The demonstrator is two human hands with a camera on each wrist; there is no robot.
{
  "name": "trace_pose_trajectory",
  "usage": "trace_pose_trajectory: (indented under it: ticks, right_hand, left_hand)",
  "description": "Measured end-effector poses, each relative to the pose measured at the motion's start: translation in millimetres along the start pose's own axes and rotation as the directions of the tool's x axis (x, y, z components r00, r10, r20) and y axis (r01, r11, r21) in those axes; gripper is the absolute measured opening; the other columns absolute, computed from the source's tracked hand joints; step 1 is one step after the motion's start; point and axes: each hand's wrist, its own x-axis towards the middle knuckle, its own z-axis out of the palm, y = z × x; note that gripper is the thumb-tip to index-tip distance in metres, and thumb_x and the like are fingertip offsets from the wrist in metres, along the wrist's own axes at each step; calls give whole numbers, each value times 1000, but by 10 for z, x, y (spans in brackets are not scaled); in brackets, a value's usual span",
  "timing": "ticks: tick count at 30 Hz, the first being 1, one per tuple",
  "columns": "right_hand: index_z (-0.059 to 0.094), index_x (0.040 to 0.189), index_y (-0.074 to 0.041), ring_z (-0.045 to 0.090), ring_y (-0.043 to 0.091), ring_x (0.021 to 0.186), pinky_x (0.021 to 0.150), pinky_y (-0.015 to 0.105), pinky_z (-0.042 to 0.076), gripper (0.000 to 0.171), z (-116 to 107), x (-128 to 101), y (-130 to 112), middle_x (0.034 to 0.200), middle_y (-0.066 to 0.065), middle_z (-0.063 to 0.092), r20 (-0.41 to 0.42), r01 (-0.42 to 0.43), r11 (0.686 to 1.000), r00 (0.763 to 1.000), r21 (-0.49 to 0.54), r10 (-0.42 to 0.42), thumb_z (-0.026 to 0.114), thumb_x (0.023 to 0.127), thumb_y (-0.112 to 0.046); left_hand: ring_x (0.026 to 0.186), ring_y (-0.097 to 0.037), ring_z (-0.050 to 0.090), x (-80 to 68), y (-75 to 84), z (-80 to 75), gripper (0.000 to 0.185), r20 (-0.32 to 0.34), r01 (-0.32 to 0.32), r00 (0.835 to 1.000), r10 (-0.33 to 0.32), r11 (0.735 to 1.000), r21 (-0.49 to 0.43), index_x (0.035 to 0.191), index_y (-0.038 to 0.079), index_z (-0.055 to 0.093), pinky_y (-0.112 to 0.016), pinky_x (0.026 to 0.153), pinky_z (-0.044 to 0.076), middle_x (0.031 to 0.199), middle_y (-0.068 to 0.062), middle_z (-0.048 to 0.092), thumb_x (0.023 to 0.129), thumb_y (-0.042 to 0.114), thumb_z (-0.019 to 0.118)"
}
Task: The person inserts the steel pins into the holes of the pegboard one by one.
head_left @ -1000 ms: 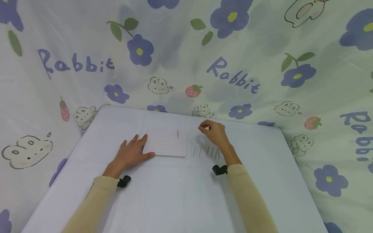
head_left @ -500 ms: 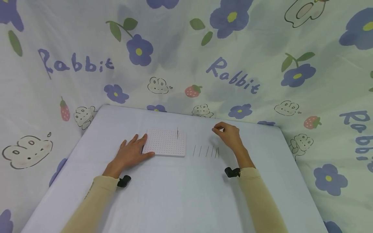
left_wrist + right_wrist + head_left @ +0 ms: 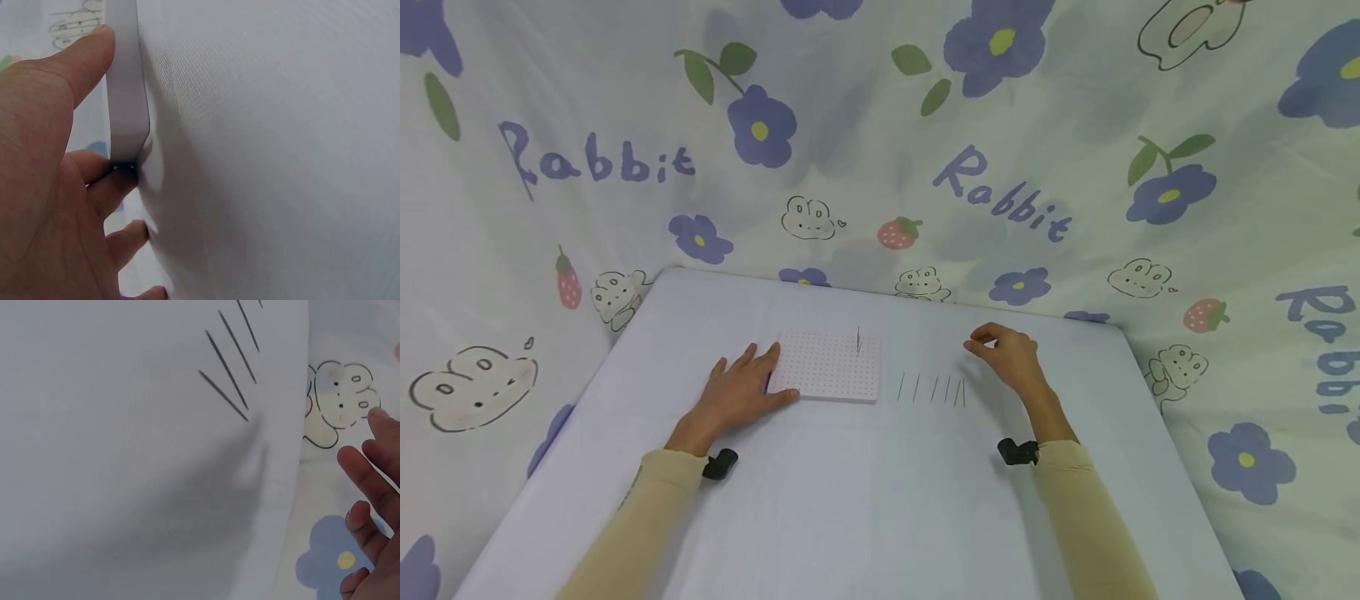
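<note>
A white board [image 3: 825, 367] with a grid of small dots or holes lies flat on the table. My left hand [image 3: 737, 392] rests at its left end with spread fingers. The thumb [image 3: 94, 53] touches the front edge, and other fingers lie by the left corner. Thin dark sticks [image 3: 858, 342] stand upright near the board's back right; their exact number is hard to tell. My right hand [image 3: 1011, 354] hovers beyond the right end of several thin dark sticks [image 3: 228, 369] lying in a row. Its thumb and index tips are near each other, with nothing visible between them.
The white table [image 3: 850, 500] runs back to a curtain [image 3: 820, 158] printed with flowers and rabbits. A black wrist camera [image 3: 720, 464] sits on the left wrist, another black camera [image 3: 1017, 452] on the right.
My right hand has moved right and slightly toward the front, away from the board and past the row of sticks. My left hand and the board have stayed put.
</note>
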Motion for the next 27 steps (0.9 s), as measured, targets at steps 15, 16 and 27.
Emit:
trace_pose_trajectory:
  ticks: [15,16,27]
  right_hand:
    - [70,106,-15,65,31,97,103,73,24,37,35,-183,48,104,4,73,150,-89,990,983,-110,105,73,90,-48]
    - [70,104,-15,64,30,95,102,72,26,37,45,-192,53,101,3,72,163,-97,988,980,-123,116,73,89,-49]
    - [69,94,-17,59,22,83,95,65,33,32,169,-281,117,87,-2,68,223,-107,979,964,-172,144,75,88,-48]
  left_hand:
    - [151,-46,17,31,-8,2,103,0,11,1000,-11,1000,2,159,1,25,-73,115,6,161,-22,30,89,68,60]
    - [151,-46,17,29,-11,2,102,-1,11,1000,-11,1000,1,159,2,25,-73,115,6,161,-22,31,89,68,60]
    - [151,-46,18,14,-14,17,102,3,9,1000,-9,1000,13,159,1,24,-74,114,6,160,-22,31,90,68,60]
